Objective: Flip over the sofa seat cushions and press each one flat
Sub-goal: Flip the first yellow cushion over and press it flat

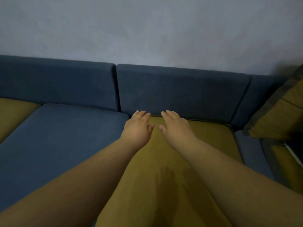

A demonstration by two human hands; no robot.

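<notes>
We see the blue sofa back (180, 89) against the wall. The mustard seat cushion (164, 185) lies beside a blue seat cushion (57, 136). Our left hand (136, 130) and right hand (176, 128) rest at its rear edge, fingers straight and close together, apparently pressing down.

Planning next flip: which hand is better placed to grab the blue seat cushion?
Left, probably: left hand lies beside the blue seat cushion; right hand rests farther off on the olive cushion.
</notes>
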